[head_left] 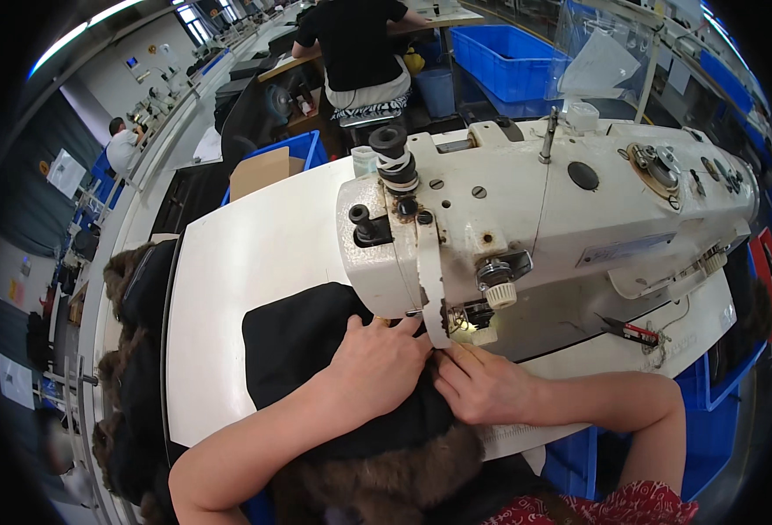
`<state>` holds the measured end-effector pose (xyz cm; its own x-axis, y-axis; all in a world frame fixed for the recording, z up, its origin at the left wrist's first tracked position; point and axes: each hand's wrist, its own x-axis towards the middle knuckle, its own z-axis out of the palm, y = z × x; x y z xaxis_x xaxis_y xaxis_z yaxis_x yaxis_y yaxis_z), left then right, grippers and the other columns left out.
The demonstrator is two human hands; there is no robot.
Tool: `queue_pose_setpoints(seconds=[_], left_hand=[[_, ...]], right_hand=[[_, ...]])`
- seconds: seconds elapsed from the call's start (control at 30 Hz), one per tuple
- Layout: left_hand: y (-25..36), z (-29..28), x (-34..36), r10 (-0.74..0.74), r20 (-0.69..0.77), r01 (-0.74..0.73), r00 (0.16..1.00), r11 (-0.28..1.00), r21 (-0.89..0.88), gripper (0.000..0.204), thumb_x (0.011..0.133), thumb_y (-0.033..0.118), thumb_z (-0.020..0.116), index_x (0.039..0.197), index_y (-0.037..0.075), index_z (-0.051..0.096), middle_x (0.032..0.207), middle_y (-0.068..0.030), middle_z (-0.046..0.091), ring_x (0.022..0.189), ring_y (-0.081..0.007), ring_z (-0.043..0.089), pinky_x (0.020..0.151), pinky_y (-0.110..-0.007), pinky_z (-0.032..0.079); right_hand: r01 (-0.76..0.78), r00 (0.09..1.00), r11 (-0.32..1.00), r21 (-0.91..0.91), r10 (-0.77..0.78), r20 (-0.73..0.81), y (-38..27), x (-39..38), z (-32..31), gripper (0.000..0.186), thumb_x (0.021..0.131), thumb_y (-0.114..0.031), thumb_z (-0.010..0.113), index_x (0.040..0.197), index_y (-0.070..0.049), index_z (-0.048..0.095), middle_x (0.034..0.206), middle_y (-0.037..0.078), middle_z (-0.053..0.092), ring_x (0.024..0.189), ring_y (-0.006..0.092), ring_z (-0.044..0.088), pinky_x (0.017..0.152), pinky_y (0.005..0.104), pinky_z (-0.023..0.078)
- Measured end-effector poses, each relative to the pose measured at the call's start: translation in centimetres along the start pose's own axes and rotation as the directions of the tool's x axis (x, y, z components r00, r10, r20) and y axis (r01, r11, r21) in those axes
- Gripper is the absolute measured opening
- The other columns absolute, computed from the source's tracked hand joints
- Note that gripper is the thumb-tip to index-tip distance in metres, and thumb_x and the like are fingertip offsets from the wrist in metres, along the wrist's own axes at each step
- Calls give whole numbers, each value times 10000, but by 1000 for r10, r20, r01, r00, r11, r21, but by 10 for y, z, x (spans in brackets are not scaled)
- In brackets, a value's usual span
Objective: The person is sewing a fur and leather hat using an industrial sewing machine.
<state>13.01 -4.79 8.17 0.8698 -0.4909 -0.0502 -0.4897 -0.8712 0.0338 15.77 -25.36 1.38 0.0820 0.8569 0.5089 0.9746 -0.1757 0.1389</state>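
Observation:
A white industrial sewing machine [508, 201] stands over the white work table [215, 297]. Under its needle end lies a piece of black fabric [294, 337], trimmed with brown fur [394, 477] along the side nearest me. My left hand [375, 367] rests on the fabric just left of the needle area, fingers spread and pressing it down. Right beside the presser foot, my right hand [486, 385] pinches the fabric's edge between thumb and fingers. The machine's white lever arm and my fingers hide the needle and the stitching spot.
Small red-and-black thread snips [635, 332] lie on the table at right beside thread scraps. More fur-trimmed black pieces [136, 367] hang along the left edge. Behind the machine are a cardboard box [263, 171], a blue bin [508, 61] and a seated person [355, 44].

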Motion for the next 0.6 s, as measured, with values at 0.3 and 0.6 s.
queue_pose_setpoints(seconds=[0.3, 0.6], left_hand=[[-6, -50, -2, 41, 389, 31, 920, 984, -177, 412, 1082, 290, 483, 1358, 18, 622, 1337, -147, 656, 1250, -344, 613, 1081, -469, 432], [-11, -46, 3, 71, 324, 51, 943, 935, -352, 361, 1041, 192, 511, 1306, -18, 637, 1243, -188, 678, 1124, -370, 652, 983, -457, 493]], right_hand=[[-26, 995, 999, -42, 21, -96, 1, -6, 4, 272, 717, -185, 654, 855, 45, 697, 907, 214, 690, 887, 330, 696, 760, 380, 573], [-50, 994, 992, -118, 38, -103, 7, -5, 10, 209, 729, -215, 636, 808, -28, 686, 782, 71, 620, 758, 208, 608, 599, 303, 447]])
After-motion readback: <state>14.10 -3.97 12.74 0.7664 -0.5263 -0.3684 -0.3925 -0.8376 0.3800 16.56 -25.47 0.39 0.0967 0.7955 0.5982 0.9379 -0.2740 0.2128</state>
